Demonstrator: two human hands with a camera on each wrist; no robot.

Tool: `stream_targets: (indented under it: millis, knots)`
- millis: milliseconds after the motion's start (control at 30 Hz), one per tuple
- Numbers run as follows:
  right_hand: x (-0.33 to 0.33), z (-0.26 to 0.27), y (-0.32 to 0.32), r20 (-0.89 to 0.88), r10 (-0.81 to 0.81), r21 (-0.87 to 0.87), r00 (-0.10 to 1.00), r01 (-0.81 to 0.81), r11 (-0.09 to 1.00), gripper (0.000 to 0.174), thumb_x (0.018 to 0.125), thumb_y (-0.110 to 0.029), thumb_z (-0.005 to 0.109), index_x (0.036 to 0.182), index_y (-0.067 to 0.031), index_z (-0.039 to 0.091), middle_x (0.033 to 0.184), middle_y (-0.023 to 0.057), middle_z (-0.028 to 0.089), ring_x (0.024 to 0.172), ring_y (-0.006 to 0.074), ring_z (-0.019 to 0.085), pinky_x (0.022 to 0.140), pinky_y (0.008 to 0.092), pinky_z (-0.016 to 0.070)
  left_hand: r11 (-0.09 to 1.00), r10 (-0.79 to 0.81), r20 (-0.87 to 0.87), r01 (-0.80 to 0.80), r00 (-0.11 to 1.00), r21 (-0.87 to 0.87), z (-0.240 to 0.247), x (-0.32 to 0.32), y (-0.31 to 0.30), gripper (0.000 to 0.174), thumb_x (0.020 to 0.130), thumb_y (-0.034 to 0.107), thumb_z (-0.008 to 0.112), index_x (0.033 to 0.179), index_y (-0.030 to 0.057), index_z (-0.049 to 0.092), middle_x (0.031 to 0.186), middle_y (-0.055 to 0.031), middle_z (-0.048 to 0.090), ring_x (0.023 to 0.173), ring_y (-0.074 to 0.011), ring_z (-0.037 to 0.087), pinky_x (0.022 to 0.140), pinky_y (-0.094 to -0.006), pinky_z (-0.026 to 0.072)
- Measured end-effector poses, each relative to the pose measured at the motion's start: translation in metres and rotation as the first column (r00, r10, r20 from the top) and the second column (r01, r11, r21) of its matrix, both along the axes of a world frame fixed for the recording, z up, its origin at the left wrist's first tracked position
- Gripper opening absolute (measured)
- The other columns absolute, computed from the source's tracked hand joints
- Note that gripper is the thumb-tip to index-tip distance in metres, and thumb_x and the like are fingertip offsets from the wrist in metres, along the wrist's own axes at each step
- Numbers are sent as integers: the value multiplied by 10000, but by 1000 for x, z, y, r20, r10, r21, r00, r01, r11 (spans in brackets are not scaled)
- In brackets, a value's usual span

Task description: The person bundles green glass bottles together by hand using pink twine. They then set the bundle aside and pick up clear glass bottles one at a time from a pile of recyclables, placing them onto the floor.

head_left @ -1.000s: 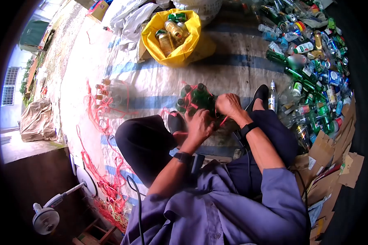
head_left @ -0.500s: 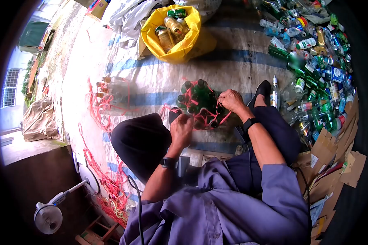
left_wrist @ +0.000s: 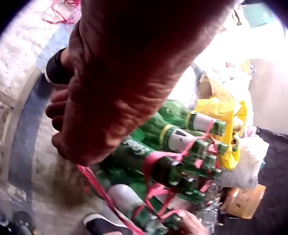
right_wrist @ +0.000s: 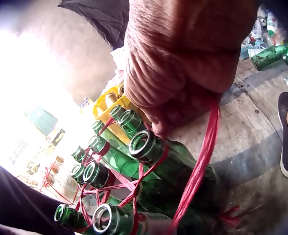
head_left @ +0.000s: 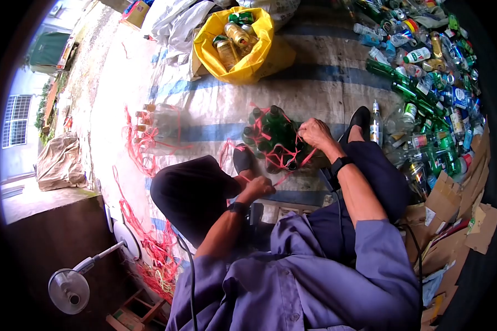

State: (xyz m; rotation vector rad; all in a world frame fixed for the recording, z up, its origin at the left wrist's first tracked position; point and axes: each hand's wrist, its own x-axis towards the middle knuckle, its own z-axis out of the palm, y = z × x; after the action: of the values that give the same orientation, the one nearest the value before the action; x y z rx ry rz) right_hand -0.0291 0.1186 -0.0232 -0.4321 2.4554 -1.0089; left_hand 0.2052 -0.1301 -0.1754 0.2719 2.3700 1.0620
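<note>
A cluster of green glass bottles stands between the person's feet, their necks laced together with pink plastic string. The left hand is curled round a length of this string, drawn toward the body at the near left of the cluster. In the left wrist view, a strand runs from below that hand down to the bottle necks. At the cluster's right side, the right hand grips string close by the outer necks. The right wrist view shows a strand hanging from its folded fingers.
A second bundle of clear bottles lies to the left, beside loose pink string. Ahead is a yellow bag of cans. Mixed bottles and cans are heaped at the right, above cardboard. A fan stands lower left.
The left hand has come off the bottles toward the body, then slightly right, drawing string with it. The right hand has shifted slightly and stays by the bottles' right side.
</note>
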Motion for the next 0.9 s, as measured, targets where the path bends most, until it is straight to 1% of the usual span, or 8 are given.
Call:
stream_targets:
  millis: [133, 267, 400, 533, 600, 700, 767, 900]
  knots:
    - [-1, -2, 0, 57, -27, 19, 998, 26, 999, 210, 717, -195, 597, 810, -70, 738, 828, 232, 678, 826, 421, 659, 777, 459, 523, 914, 116, 393, -253, 912, 317, 91, -36, 5, 338, 795, 298, 667, 684, -17, 621, 593, -166, 602, 580, -316, 629, 570, -432, 480]
    - [1, -28, 2, 18, -74, -38, 997, 74, 997, 197, 735, -225, 633, 769, -49, 716, 749, 217, 659, 714, 369, 653, 707, 415, 508, 904, -257, -164, 177, 952, -389, 280, -92, 6, 280, 816, 266, 665, 728, 1, 643, 719, -178, 649, 655, -314, 650, 594, -446, 489]
    - [1, -28, 3, 77, -91, -81, 993, 97, 992, 207, 726, -227, 640, 752, -33, 707, 712, 211, 645, 658, 321, 637, 678, 410, 498, 968, 236, -67, -241, 969, -73, 330, -124, -45, 184, 855, 185, 649, 901, 8, 652, 722, -123, 642, 603, -229, 603, 562, -356, 470]
    - [2, -31, 4, 118, -73, -141, 990, 89, 986, 200, 713, -217, 642, 743, -28, 701, 691, 200, 640, 631, 278, 629, 652, 397, 490, 686, 586, 150, -586, 796, 432, 435, -131, -23, 206, 929, 173, 575, 997, -20, 600, 684, -76, 624, 480, -109, 549, 432, -215, 425]
    - [1, -35, 9, -4, 48, -152, 999, -48, 987, 194, 708, -213, 642, 740, -31, 703, 686, 196, 640, 626, 282, 627, 647, 393, 490, 448, 444, 306, -505, 842, 738, 433, -124, -26, 205, 920, 135, 570, 1029, -32, 614, 803, -96, 672, 638, -113, 637, 494, -204, 460]
    - [2, -59, 6, -39, 63, -163, 997, -69, 984, 184, 712, -209, 654, 737, -35, 708, 673, 187, 639, 617, 266, 624, 638, 381, 488, 634, 345, 492, -585, 800, 506, 401, -126, 8, 264, 950, 120, 537, 1173, -13, 590, 884, -173, 716, 621, -201, 689, 565, -287, 572]
    - [2, -59, 5, 49, -48, -170, 998, 56, 984, 181, 721, -209, 666, 738, -35, 712, 665, 181, 638, 611, 247, 622, 633, 372, 487, 965, -85, -75, 101, 994, 242, 323, -112, 10, 368, 912, 91, 582, 1262, -19, 561, 990, -80, 719, 766, -138, 672, 672, -284, 557]
    - [6, -35, 7, 235, -79, -168, 969, 121, 978, 224, 767, -243, 714, 791, -22, 738, 696, 143, 677, 661, 172, 624, 668, 334, 488, 936, -349, -109, 351, 931, -6, 242, -89, 32, 264, 856, 108, 627, 1109, 36, 655, 895, -127, 702, 740, -258, 688, 652, -382, 535]
